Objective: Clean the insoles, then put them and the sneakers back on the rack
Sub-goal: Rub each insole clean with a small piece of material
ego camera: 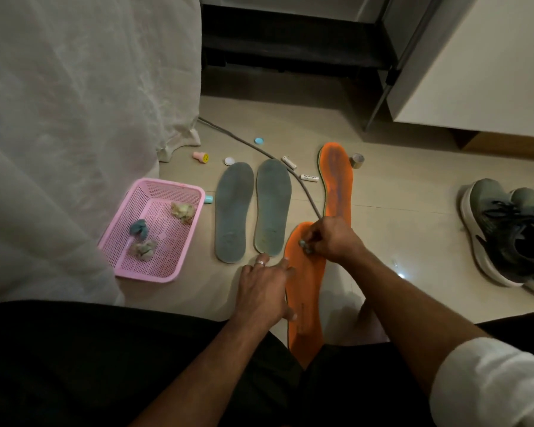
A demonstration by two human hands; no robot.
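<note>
At lower centre, the near orange insole [305,291] is lying lengthwise away from the person. The left hand [264,291] is pressing its left edge, fingers straight; the right hand [330,238] is pinching a small wipe [305,245] against its toe end.

Bare floor [407,192] lay open to your right, between the far orange insole [336,180] and the sneakers [506,229]. On your left the pink basket [154,229] sat just beside the grey insoles [253,208]. A cable [293,177], batteries [309,177] and caps [259,140] cluttered the far floor.
</note>
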